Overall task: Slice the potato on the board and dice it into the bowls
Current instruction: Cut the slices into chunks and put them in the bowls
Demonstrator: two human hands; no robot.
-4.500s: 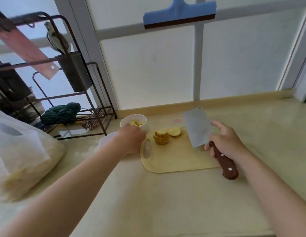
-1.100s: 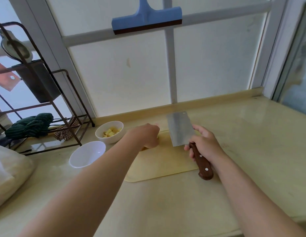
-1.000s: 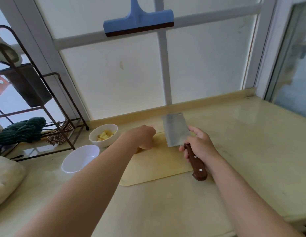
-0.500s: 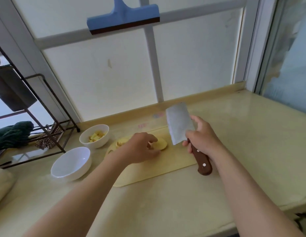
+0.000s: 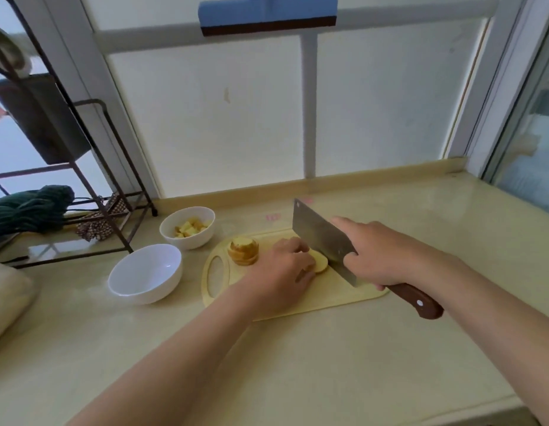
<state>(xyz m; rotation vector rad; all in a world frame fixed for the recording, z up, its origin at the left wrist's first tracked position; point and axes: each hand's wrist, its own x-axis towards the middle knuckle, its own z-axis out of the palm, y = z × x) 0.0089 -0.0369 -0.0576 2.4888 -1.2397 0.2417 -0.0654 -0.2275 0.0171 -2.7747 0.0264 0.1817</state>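
My left hand (image 5: pixel 285 272) lies knuckles-up near the middle of a pale yellow plastic cutting board (image 5: pixel 343 295). Its fingers curl down over a flat, pale potato piece (image 5: pixel 321 263) and hold it against the board. Only the right end of that piece shows past my fingertips.

My right hand (image 5: pixel 380 253) is clenched round the brown wooden handle of a broad steel cleaver (image 5: pixel 320 238), with the forefinger laid straight along the top of the blade. The blade stands nearly upright between my two hands. Its edge is down at the board, right against the exposed end of the potato piece.

Toward the board's left end, beside its oval handle hole and just beyond my left hand, stands a small stack of round potato slices (image 5: pixel 243 251) with brown skin at the rims.

The board lies on a beige counter (image 5: pixel 297 379), near its back edge. Just left of the board sits a round white bowl (image 5: pixel 135 290). Behind that, nearer the back edge, a second white bowl (image 5: pixel 190 242) holds yellow potato cubes (image 5: pixel 190 228). A dark metal rack (image 5: pixel 145 195) stands toward the counter's back left corner.
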